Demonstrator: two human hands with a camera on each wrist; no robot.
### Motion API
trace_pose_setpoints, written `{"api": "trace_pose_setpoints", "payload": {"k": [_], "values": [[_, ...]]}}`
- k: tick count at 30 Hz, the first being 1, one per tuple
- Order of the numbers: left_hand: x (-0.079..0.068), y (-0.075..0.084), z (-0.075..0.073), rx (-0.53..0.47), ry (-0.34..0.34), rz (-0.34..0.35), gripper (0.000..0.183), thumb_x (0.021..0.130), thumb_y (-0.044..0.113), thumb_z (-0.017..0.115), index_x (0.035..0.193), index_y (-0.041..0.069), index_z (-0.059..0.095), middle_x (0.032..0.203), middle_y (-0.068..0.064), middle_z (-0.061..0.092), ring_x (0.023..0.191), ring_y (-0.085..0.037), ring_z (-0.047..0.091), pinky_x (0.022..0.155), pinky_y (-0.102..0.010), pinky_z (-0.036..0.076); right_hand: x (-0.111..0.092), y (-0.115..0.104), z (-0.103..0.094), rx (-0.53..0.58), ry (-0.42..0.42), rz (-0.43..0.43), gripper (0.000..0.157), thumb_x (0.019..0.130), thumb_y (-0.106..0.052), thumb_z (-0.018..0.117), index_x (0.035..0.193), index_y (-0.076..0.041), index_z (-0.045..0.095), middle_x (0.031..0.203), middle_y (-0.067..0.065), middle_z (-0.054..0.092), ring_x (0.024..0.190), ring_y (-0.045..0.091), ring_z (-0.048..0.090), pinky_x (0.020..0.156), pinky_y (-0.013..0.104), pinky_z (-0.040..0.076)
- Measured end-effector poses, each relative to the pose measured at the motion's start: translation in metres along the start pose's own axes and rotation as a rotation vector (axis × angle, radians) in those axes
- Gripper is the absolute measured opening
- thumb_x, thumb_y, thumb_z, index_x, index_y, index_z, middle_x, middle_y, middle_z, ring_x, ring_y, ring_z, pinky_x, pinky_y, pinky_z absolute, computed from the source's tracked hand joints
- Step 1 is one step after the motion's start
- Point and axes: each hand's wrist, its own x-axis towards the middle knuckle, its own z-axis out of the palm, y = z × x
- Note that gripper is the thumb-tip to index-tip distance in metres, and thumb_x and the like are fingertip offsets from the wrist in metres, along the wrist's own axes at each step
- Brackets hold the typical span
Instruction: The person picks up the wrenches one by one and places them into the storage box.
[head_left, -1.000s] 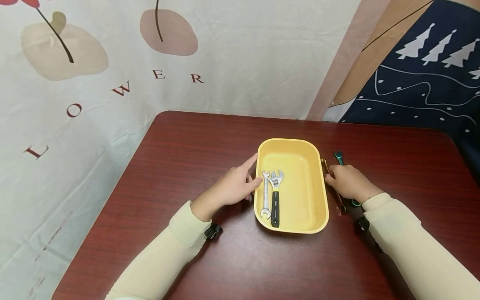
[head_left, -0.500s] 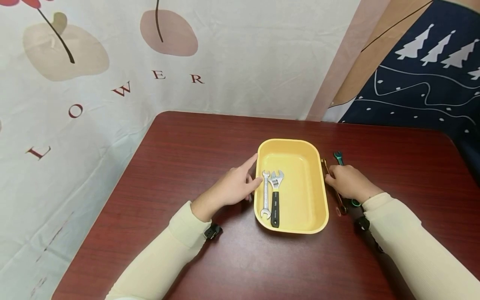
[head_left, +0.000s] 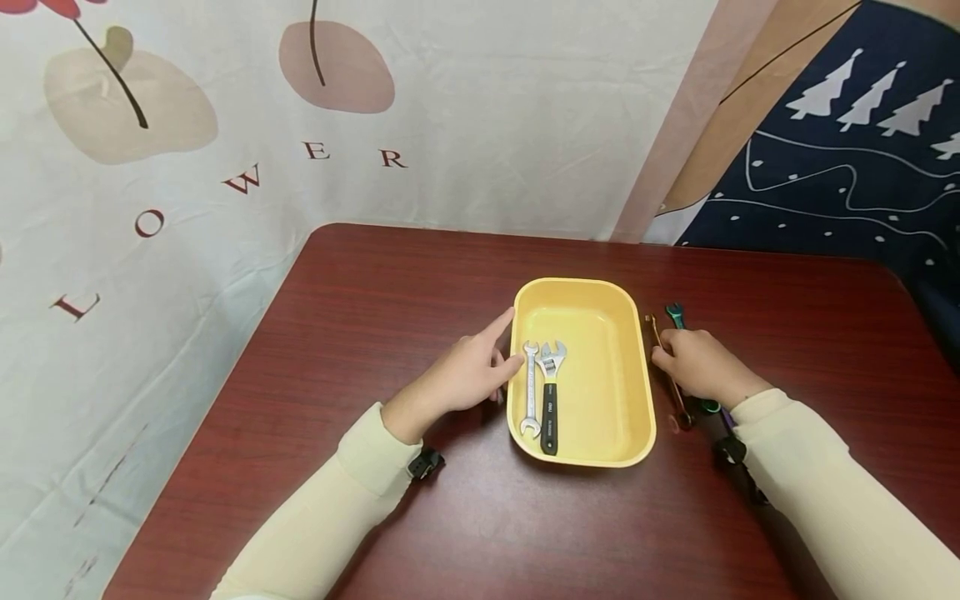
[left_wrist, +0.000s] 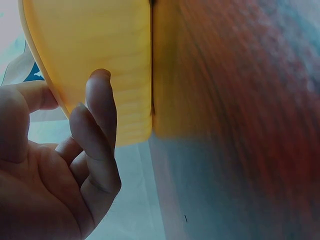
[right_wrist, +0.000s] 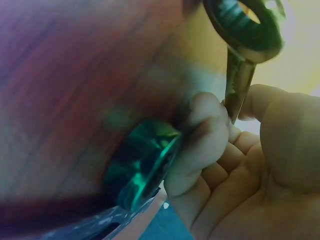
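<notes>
My left hand (head_left: pixel 468 373) holds the left side of a yellow plastic tray (head_left: pixel 642 392). In the left wrist view the thumb goes over the rim and the curled fingers lie along the outer wall. Inside the tray, a silver open-ended wrench (head_left: pixel 530 392) lies beside an adjustable wrench (head_left: pixel 550 408) with a black handle. Just right of the tray, my right hand (head_left: pixel 697 365) pinches a gold-coloured wrench (head_left: pixel 678 404) between thumb and fingers, its ring end plain in the right wrist view. A green wrench (head_left: pixel 676 315) lies partly hidden under that hand; its ring end (right_wrist: pixel 145 165) sits by the fingers.
A sliver of something purple (head_left: pixel 727 418) shows beside the right cuff. The dark red wooden table (head_left: pixel 390 283) meets a printed cloth (head_left: pixel 487 167) at its far edge. Each wrist wears a black strapped device (head_left: pixel 426 463).
My right hand and the gold-coloured wrench have shifted very slightly right, away from the tray, and a purple bit now shows near the cuff. My left hand stays in place.
</notes>
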Motion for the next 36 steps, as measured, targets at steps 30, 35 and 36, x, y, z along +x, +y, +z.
{"api": "trace_pose_setpoints", "payload": {"k": [30, 35, 36], "values": [[-0.001, 0.002, 0.000, 0.002, 0.002, 0.006, 0.076, 0.102, 0.031, 0.056, 0.162, 0.018, 0.012, 0.065, -0.004, 0.066, 0.055, -0.019, 0.067, 0.054, -0.030, 0.050, -0.024, -0.015, -0.019, 0.075, 0.048, -0.031, 0.023, 0.103, -0.019, 0.046, 0.086, -0.006, 0.054, 0.058, 0.003, 0.049, 0.048, 0.015, 0.050, 0.045, 0.028, 0.042], [-0.002, 0.003, 0.000, 0.006, 0.003, 0.004, 0.076, 0.102, 0.031, 0.056, 0.162, 0.018, 0.012, 0.065, -0.004, 0.066, 0.056, -0.019, 0.067, 0.055, -0.029, 0.050, -0.027, -0.018, -0.022, 0.056, 0.068, -0.044, 0.023, 0.103, -0.020, 0.048, 0.085, -0.006, 0.054, 0.059, 0.003, 0.047, 0.049, 0.015, 0.048, 0.044, 0.027, 0.041], [-0.002, 0.003, 0.000, 0.007, 0.002, 0.005, 0.076, 0.102, 0.031, 0.056, 0.162, 0.018, 0.012, 0.065, -0.004, 0.067, 0.056, -0.019, 0.067, 0.055, -0.029, 0.050, -0.027, -0.019, -0.022, 0.051, 0.074, -0.048, 0.023, 0.103, -0.020, 0.049, 0.084, -0.007, 0.054, 0.059, 0.003, 0.046, 0.050, 0.015, 0.047, 0.044, 0.027, 0.041]]}}
